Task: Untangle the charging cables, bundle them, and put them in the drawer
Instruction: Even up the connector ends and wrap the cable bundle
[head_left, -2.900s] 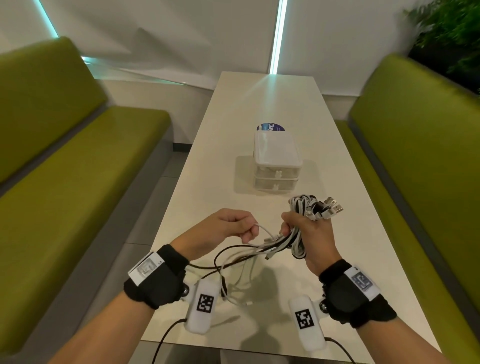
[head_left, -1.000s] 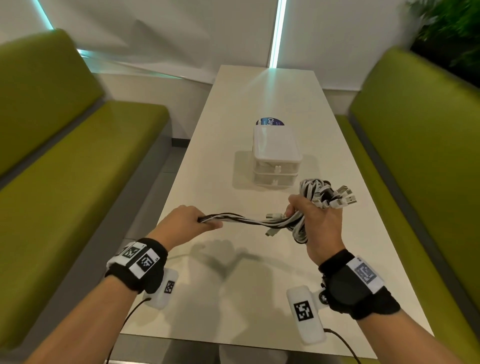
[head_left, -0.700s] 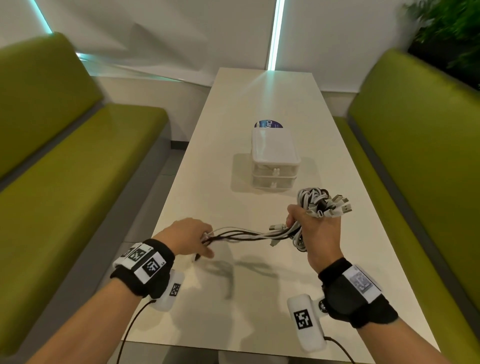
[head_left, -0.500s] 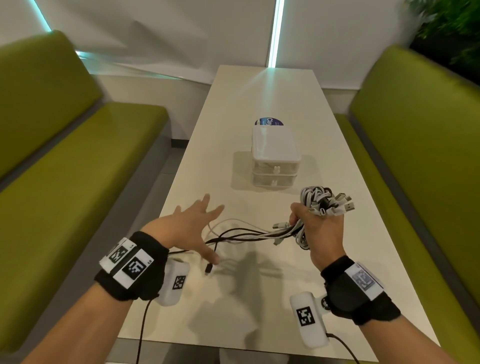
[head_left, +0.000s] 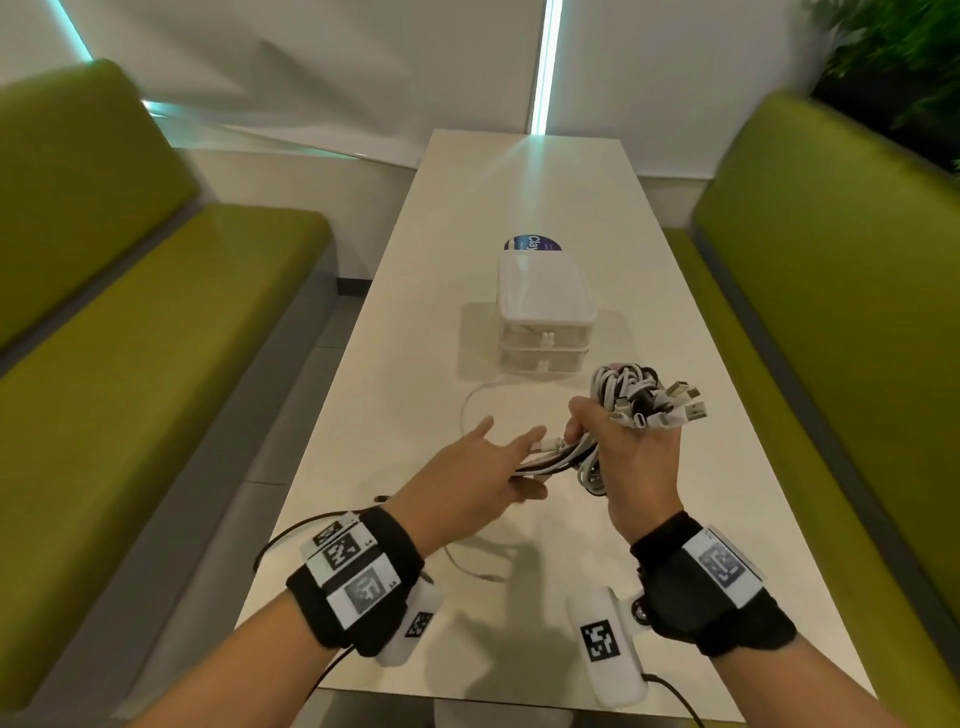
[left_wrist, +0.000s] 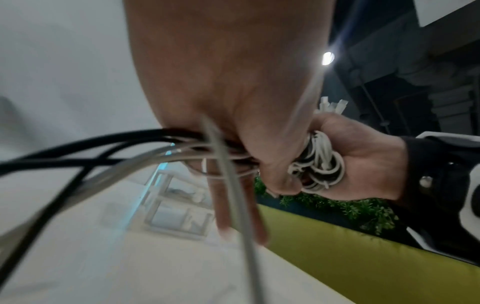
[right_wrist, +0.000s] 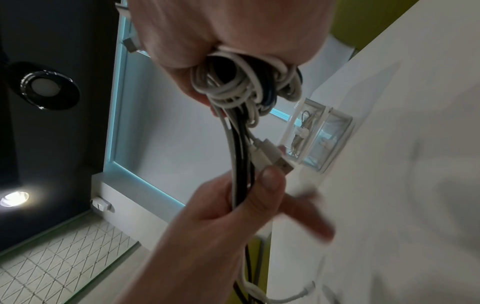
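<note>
The right hand (head_left: 631, 467) is wrapped tight around a fat bunch of black and white charging cables (head_left: 631, 397), held up above the white table (head_left: 571, 197) at about 4 o'clock from the small clear drawer box (head_left: 543, 317). The plug ends (head_left: 675, 410) stick out of the top of the fist. The loose tails (head_left: 550, 460) run sideways to the left hand (head_left: 478, 478). Its thumb presses them against the palm, while the other fingers are spread out straight.

That hold looks weak, so the tails may slip out and drop. One thin white cable (head_left: 470, 410) lies looped on the table near the box. If the person pulls hard, that loop could snag or make a new knot. Both drawers look shut, and with both hands full, opening one could let the bunch fall apart.
</note>
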